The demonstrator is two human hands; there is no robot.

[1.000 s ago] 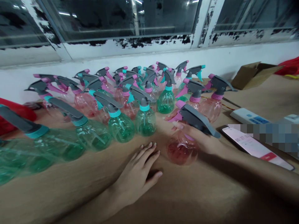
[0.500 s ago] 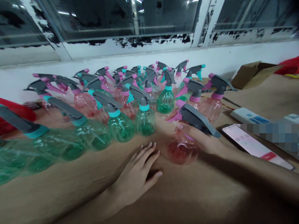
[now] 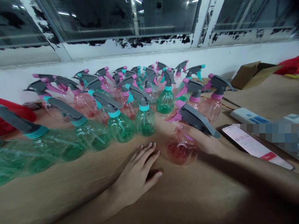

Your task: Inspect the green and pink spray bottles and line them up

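With twelve at the top of my view, a red bundle (image 3: 17, 115) lies at nine on the table (image 3: 77, 193). Just inside it, from between eight and nine towards the middle, runs a row of green-tinted spray bottles (image 3: 93, 140) with teal collars, and behind them, towards ten and eleven, stand clear pink ones (image 3: 85, 104) with grey heads. At half past six my left grip (image 3: 134, 174) rests palm down on the table, open and empty, fingers stretched and thumb apart. At half past four is the pink spray bottle (image 3: 182, 152) I have hold of, red liquid low in it, its nozzle towards ten and its grey lever towards four; I cannot tell whether its base bears on the table. My right grip (image 3: 198, 135) is closed round its neck, thumb on the near side, fingertips showing beyond the pink trigger. At three sits a white device (image 3: 249, 116) with blue keys, at half past two an open cardboard box (image 3: 247, 76), and between three and four, beyond my grip, a lit phone (image 3: 254, 147).
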